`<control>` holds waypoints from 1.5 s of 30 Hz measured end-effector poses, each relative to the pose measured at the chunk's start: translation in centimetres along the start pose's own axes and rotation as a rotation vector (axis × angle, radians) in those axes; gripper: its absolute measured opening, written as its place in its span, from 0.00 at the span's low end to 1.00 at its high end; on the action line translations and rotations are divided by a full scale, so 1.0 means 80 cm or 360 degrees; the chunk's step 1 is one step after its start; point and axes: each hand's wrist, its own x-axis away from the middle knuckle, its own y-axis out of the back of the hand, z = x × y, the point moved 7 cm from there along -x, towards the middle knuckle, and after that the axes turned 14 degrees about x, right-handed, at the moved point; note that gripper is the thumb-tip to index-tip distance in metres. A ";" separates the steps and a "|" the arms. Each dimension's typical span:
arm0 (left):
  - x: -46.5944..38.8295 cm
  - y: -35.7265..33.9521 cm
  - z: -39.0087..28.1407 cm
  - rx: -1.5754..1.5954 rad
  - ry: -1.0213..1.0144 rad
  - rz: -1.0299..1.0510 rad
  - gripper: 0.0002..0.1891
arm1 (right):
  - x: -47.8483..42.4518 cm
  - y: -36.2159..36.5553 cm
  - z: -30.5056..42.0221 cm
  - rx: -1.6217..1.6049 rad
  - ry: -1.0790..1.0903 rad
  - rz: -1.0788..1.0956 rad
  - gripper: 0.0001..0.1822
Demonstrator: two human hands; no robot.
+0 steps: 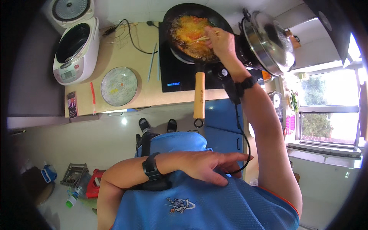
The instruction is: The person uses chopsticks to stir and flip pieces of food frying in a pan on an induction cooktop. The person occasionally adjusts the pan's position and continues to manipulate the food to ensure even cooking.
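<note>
My right hand (220, 41) is closed around a pair of wooden chopsticks (201, 38), whose tips reach into the food. Bubbling orange-yellow food (191, 30) lies in a black frying pan (201, 9) with a wooden handle (199, 95). The pan is on a black induction cooktop (181, 77). In front of my blue shirt, my left hand (210, 165) has its fingers spread, close to a black cable (247, 143); whether they touch it I cannot tell. Left of the cooktop, a grey speckled plate (123, 86) bears small yellow and orange bits.
A white rice cooker (92, 57) stands with its lid raised at the left. Near it lie a phone (72, 105) and a red strip (93, 93). Blue chopsticks (152, 61) rest beside the cooktop. A large lidded metal pot (266, 43) is right of the pan.
</note>
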 end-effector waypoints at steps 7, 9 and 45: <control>0.000 0.006 -0.005 -0.0025 -0.0062 -0.0061 0.50 | 0.008 0.006 -0.003 -0.0263 -0.0167 0.0084 0.21; 0.001 0.006 -0.005 -0.0031 -0.0061 -0.0044 0.49 | 0.018 0.024 -0.003 -0.0301 -0.0288 0.0113 0.20; -0.049 0.022 -0.011 -0.0160 0.0322 -0.0030 0.24 | 0.220 0.096 -0.085 -0.1291 -0.0841 -0.0995 0.15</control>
